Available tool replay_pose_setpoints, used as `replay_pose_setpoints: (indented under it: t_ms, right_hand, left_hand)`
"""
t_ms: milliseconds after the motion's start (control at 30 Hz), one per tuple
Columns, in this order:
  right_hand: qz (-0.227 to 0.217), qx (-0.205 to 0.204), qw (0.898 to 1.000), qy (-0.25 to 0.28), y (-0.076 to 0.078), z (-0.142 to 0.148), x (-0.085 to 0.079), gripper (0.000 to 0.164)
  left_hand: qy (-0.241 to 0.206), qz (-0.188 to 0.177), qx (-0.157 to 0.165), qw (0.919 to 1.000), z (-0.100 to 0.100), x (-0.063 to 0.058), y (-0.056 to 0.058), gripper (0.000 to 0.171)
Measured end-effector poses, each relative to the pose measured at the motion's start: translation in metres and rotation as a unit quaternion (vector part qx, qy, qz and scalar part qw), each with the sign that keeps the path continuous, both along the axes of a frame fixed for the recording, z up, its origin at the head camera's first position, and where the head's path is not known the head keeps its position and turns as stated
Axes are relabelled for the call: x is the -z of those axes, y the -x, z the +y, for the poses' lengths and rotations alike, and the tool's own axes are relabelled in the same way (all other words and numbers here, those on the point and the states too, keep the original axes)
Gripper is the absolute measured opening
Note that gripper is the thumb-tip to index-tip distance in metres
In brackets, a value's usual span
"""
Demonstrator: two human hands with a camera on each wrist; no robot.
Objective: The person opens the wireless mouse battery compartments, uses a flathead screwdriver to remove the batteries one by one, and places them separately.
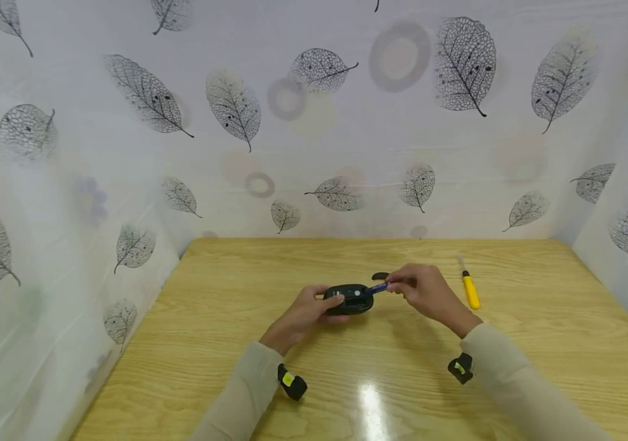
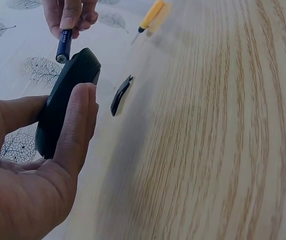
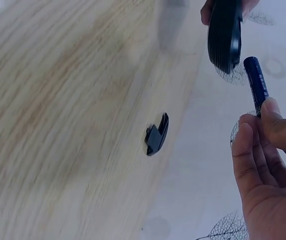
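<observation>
My left hand (image 1: 305, 312) holds a black computer mouse (image 1: 341, 308), underside up, with its battery slot uncovered. The thumb lies over the mouse's near side, the other fingers beneath it. Between thumb and fingertips, my right hand (image 1: 424, 291) pinches a dark blue battery (image 1: 376, 288) by one end. In the head view the battery's other end overlaps the slot's right side. Seen from the right wrist, the battery (image 3: 255, 85) points up beside the ribbed end of the mouse (image 3: 225, 37). The left wrist view shows the battery's tip close to the mouse's upper end.
Behind the hands, a small black battery cover (image 1: 380, 275) lies on the wooden table (image 1: 226, 263). A screwdriver (image 1: 471, 291) with a yellow handle lies right of my right hand. A leaf-patterned sheet (image 1: 341, 135) hangs behind the table and along its sides.
</observation>
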State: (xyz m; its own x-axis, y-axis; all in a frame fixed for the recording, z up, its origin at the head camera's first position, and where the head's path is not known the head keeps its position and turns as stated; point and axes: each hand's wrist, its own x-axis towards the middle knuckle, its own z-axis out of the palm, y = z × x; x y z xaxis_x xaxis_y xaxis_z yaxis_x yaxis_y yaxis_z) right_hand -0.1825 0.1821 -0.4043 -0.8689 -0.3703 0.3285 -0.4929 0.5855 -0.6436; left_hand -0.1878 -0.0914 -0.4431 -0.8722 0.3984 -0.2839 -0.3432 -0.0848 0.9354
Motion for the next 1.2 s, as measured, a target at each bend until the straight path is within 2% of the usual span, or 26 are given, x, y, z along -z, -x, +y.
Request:
replay_pose_setpoints:
  t_ms: [367, 800, 1200]
  right_hand:
    - [-0.023, 0.052, 0.998, -0.034, 0.008, 0.027, 0.005, 0.013]
    - [-0.036, 0.074, 0.995, -0.05, 0.014, 0.05, 0.02, 0.013]
    - [-0.044, 0.09, 0.992, -0.073, 0.019, 0.058, 0.029, 0.012]
  left_hand:
    - [0.002, 0.007, 0.002, 1.0, -0.005, 0.003, -0.001, 0.051]
    - [0.013, 0.01, 0.005, 0.9999, -0.004, 0.003, 0.0, 0.053]
    - [0.009, 0.016, 0.011, 0.9998, -0.004, 0.002, -0.001, 0.053]
